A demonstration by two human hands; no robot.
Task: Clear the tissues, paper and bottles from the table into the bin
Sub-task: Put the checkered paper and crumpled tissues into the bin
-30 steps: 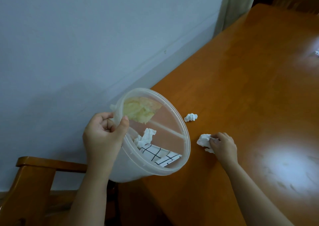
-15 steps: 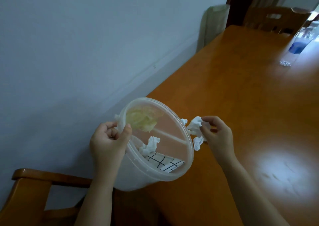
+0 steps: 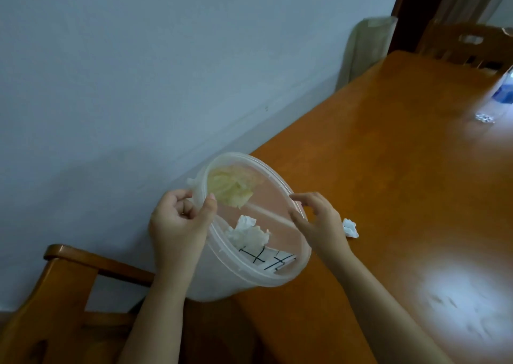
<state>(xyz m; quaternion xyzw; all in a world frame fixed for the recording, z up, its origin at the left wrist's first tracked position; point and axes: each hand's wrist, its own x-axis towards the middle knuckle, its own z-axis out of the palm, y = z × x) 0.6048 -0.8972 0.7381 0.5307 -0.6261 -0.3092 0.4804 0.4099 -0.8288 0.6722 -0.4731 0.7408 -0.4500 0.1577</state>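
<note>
A clear plastic bin is tilted toward the table's left edge, and my left hand pinches its rim. Inside lie crumpled white tissues, a yellowish wad and a sheet of paper with black lines. My right hand hovers over the bin's right rim with its fingers apart and nothing in them. One small white tissue rests on the wooden table just right of that hand. A bottle with a blue label lies at the far right edge.
A wooden chair stands below the bin at the lower left, against a pale wall. Another chair is at the table's far end, with a small shiny scrap near the bottle.
My right hand lifted a tissue off the table, carried it to the bin and let it go; the tissue now lies inside. The hand is empty over the rim.
</note>
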